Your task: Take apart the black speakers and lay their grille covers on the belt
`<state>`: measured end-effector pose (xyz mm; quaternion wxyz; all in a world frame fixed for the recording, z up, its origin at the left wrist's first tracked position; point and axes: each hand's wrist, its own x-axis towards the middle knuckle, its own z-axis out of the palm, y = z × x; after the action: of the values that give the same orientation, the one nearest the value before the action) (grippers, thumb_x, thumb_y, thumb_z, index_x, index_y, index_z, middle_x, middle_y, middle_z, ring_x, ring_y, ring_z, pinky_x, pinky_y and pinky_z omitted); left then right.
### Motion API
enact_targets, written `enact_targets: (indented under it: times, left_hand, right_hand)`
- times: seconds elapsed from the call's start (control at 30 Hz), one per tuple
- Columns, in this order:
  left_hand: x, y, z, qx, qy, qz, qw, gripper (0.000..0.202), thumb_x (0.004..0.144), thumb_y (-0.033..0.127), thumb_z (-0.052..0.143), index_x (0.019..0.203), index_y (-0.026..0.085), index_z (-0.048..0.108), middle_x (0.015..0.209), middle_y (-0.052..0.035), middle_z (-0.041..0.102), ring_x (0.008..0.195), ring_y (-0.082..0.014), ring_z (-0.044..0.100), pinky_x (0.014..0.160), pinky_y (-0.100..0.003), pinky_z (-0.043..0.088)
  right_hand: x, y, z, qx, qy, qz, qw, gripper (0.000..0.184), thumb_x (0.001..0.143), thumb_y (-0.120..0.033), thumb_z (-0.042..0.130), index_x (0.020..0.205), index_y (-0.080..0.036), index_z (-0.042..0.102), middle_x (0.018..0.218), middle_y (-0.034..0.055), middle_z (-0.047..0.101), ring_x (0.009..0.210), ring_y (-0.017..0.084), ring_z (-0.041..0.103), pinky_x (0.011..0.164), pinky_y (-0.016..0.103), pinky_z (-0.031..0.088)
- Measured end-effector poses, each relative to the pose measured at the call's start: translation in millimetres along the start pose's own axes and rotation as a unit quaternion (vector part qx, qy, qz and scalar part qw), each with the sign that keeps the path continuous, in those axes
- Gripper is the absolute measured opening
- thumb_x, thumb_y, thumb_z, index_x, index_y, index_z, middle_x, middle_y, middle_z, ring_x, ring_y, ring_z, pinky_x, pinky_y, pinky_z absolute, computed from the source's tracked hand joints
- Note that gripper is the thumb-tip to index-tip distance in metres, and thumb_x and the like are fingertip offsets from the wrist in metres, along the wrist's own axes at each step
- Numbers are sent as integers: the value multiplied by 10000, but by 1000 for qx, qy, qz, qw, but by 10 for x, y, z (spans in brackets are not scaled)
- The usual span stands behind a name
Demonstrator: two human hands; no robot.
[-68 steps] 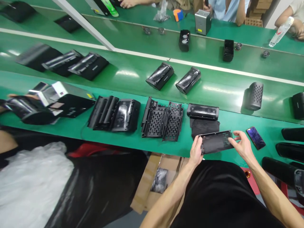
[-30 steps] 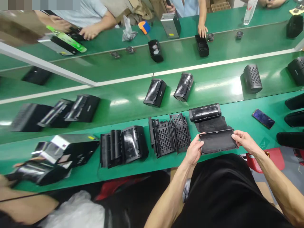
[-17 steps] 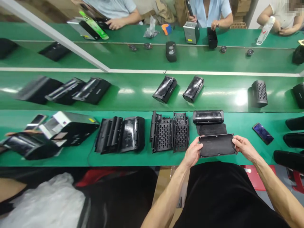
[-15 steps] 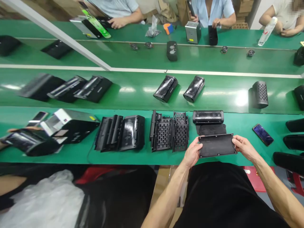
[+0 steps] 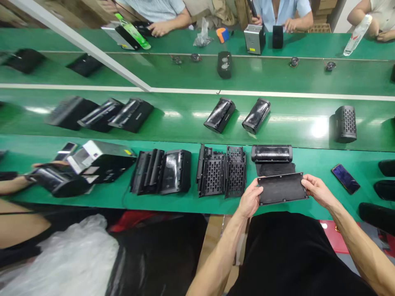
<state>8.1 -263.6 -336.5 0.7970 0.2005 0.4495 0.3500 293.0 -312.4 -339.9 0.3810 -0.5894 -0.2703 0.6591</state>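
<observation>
Between my hands is a flat black plastic panel [image 5: 281,189] with small tabs along its edges. My left hand [image 5: 250,197] pinches its left end, thumb on the upper face. At the opposite end, my right hand [image 5: 316,189] grips the right edge between thumb and fingers. Just beyond the panel lies a dark flat piece [image 5: 274,169], partly hidden by it. Behind that rests a black speaker housing [image 5: 271,153] with a mesh front. Perforated black grille panels [image 5: 236,172] are stacked to the left of my left hand.
A phone [image 5: 345,179] lies right of my hands, near several black cylindrical parts [image 5: 378,216]. Leftward are a glossy housing [image 5: 176,170], a box [image 5: 105,162] and a co-worker's arm [image 5: 15,185]. More speaker housings [image 5: 219,115] sit on the green belt; people work across it.
The view has shifted slightly, so the surroundings appear farther right. My hands keep the same hold on the panel. Across the belt, a person's hand has come away from a black housing.
</observation>
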Motion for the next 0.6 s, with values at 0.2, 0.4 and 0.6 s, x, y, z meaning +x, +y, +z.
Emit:
enact_targets:
  times: [0.2, 0.4, 0.6]
  left_hand:
    - [127, 136, -157, -86, -127, -93, 984, 546, 921, 607, 737, 1211, 145, 735, 1127, -134, 799, 1020, -293, 758, 942, -391, 548]
    - [383, 183, -127, -105, -317, -277, 901, 793, 1007, 722, 509, 1416, 58, 655, 1214, -232, 782, 1017, -362, 774, 974, -458, 534]
    - [240, 304, -334, -203, -298, -228, 904, 851, 991, 745, 474, 1415, 27, 646, 1265, -280, 753, 972, -391, 788, 765, -456, 629]
  right_hand:
    - [105, -232, -39, -18, -62, 7, 998, 583, 761, -739, 842, 868, -210, 621, 688, -46, 540, 577, 105, 435, 557, 247, 347]
    - [495, -752, 195, -132, -225, 46, 964, 508, 788, -644, 877, 820, -192, 648, 628, -59, 550, 544, 92, 461, 536, 227, 381]
    - [1648, -1208, 713, -23, -45, 54, 997, 415, 867, -464, 900, 1053, -146, 711, 772, 5, 713, 674, 132, 651, 609, 227, 553]
